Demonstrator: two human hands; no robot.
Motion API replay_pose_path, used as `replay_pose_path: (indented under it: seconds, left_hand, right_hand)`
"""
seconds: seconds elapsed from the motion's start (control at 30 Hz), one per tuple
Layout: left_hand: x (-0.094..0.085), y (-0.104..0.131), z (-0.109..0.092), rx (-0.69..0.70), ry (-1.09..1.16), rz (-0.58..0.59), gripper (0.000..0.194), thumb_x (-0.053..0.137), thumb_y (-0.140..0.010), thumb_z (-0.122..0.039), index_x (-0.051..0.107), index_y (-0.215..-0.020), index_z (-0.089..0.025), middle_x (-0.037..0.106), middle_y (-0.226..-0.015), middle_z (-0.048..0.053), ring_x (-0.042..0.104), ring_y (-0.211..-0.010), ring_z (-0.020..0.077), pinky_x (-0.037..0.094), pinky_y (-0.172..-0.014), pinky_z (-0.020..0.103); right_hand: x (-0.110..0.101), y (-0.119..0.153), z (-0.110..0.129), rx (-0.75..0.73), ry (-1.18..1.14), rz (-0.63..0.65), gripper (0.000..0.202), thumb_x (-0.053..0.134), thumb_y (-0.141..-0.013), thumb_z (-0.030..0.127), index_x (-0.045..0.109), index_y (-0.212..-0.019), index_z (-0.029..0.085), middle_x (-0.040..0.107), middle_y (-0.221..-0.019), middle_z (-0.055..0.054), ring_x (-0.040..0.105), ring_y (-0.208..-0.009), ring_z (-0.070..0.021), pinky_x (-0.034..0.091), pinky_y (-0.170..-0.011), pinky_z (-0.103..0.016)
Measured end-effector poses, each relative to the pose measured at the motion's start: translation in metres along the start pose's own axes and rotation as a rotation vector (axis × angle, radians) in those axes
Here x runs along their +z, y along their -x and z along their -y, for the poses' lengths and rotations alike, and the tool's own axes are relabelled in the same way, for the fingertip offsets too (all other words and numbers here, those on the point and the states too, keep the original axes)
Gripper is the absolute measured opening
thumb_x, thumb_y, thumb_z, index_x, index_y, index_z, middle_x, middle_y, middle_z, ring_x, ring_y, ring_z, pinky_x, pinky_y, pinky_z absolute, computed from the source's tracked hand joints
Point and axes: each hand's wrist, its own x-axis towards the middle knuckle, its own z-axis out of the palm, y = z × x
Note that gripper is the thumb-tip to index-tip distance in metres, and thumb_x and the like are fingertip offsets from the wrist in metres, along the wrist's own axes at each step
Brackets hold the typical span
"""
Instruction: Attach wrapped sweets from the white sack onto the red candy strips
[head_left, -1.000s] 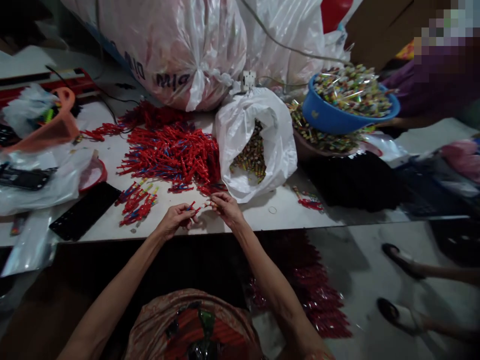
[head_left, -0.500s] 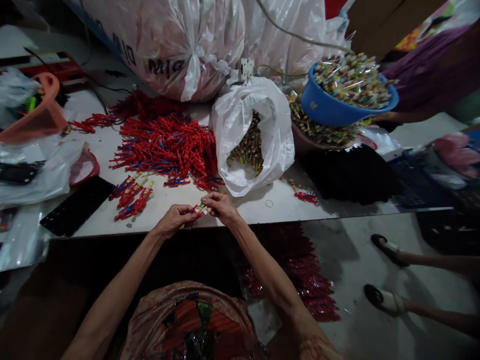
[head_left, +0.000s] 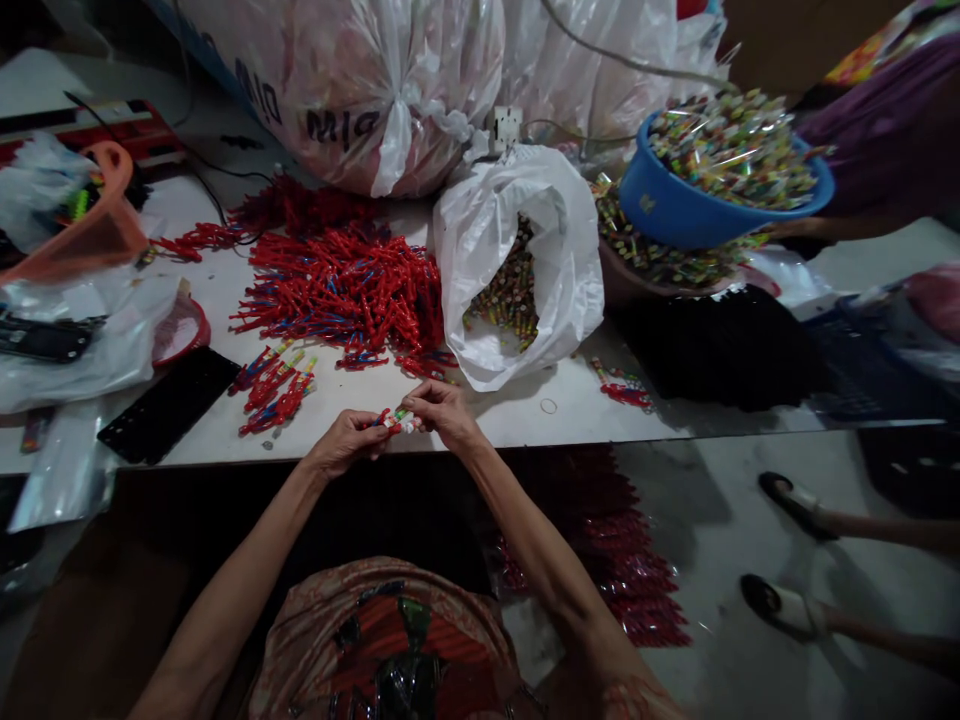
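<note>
Orange basket (head_left: 124, 225) stood far left on the white table (head_left: 574, 425); red toys (head_left: 341, 285) lay heaped; left hand (head_left: 346, 440) pinched a small bundle (head_left: 396, 421) at the front edge, right hand (head_left: 444, 415) nipped its other end; white bag (head_left: 570, 285), blue tub (head_left: 675, 222) followed.

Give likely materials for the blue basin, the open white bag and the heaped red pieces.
Blue basin: probably plastic; smooth, stiff-looking wall.
White bag: likely thin plastic film, slightly shiny, with soft crumpled folds.
Red pieces: glossy, with bright highlights; perhaps plastic, too small to confirm.

Black letters (head_left: 341, 125) on plastic bag (head_left: 330, 60); reading unclear
</note>
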Motion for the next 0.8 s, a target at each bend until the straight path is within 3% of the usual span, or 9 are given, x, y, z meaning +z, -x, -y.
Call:
replay_pose_path:
  seconds: [0.2,0.3,0.37,0.47,0.53,0.57,0.7,0.8]
  left_hand:
    - [-0.003,-0.008,0.010,0.142,-0.292,-0.161,0.043,0.071,-0.065,-0.050,0.075,-0.089,-0.014,0.065,-0.068,0.002,0.049,-0.058,0.0116,0.035,-0.053,0.023]
    - [-0.018,-0.007,0.008,0.184,-0.476,-0.205,0.041,0.061,-0.074,-0.048,0.074,-0.094,-0.015,0.070,-0.078,0.004,0.056,-0.067,0.0155,0.041,-0.060,0.025]
    - [-0.034,0.001,-0.001,0.230,-0.707,-0.383,0.035,0.056,-0.080,-0.041,0.073,-0.098,-0.017,0.072,-0.087,0.006,0.060,-0.077,0.0186,0.045,-0.070,0.028]
    - [-0.056,0.012,-0.023,0.300,-1.155,-0.833,0.037,0.054,-0.084,-0.032,0.066,-0.116,-0.018,0.066,-0.115,0.013,0.057,-0.104,0.0274,0.043,-0.089,0.040]
    - [-0.061,0.007,-0.035,0.352,-1.388,-0.951,0.041,0.052,-0.086,-0.028,0.059,-0.125,-0.017,0.058,-0.127,0.017,0.050,-0.116,0.0321,0.038,-0.096,0.048]
    - [-0.060,-0.001,-0.038,0.375,-1.476,-0.905,0.039,0.049,-0.088,-0.025,0.059,-0.124,-0.017,0.057,-0.127,0.017,0.049,-0.118,0.0325,0.037,-0.097,0.049]
    - [-0.037,-0.051,-0.033,0.304,-1.634,-0.499,0.040,0.034,-0.087,-0.006,0.063,-0.112,-0.016,0.064,-0.109,0.015,0.054,-0.109,0.0284,0.037,-0.098,0.050]
    - [-0.027,-0.080,-0.026,0.262,-1.624,-0.513,0.047,0.033,-0.084,-0.002,0.058,-0.121,-0.015,0.062,-0.117,0.015,0.052,-0.114,0.0257,0.034,-0.103,0.048]
  right_hand:
    - [-0.002,0.000,0.000,-0.119,0.256,0.019,0.024,0.077,-0.061,0.036,0.062,-0.061,0.017,0.054,-0.047,0.004,0.047,-0.040,-0.0074,0.037,-0.039,-0.019]
    - [-0.004,-0.007,-0.004,-0.109,0.210,-0.042,0.027,0.077,-0.061,0.037,0.067,-0.077,0.017,0.065,-0.065,0.001,0.047,-0.040,-0.0061,0.036,-0.038,-0.020]
    - [-0.007,-0.012,-0.009,-0.059,0.110,-0.101,0.039,0.078,-0.060,0.040,0.068,-0.090,0.018,0.069,-0.078,-0.001,0.047,-0.040,-0.0047,0.034,-0.037,-0.019]
    - [-0.014,-0.015,-0.018,0.095,-0.058,-0.129,0.042,0.080,-0.057,0.047,0.067,-0.081,0.015,0.068,-0.071,-0.002,0.047,-0.043,-0.0042,0.031,-0.038,-0.017]
    - [-0.017,-0.015,-0.025,0.201,-0.142,-0.088,0.043,0.083,-0.051,0.047,0.066,-0.073,0.014,0.066,-0.066,-0.002,0.048,-0.045,-0.0048,0.032,-0.040,-0.017]
    - [-0.016,-0.015,-0.028,0.232,-0.164,-0.068,0.044,0.085,-0.048,0.045,0.067,-0.073,0.014,0.067,-0.066,-0.003,0.049,-0.046,-0.0055,0.034,-0.041,-0.018]
    - [-0.012,-0.015,-0.033,0.197,-0.084,-0.080,0.043,0.087,-0.045,0.039,0.070,-0.076,0.015,0.065,-0.063,-0.001,0.052,-0.049,-0.0080,0.039,-0.046,-0.021]
    - [-0.017,-0.015,-0.029,0.106,0.026,-0.114,0.042,0.083,-0.051,0.045,0.070,-0.077,0.014,0.060,-0.057,0.001,0.048,-0.046,-0.0076,0.034,-0.045,-0.021]
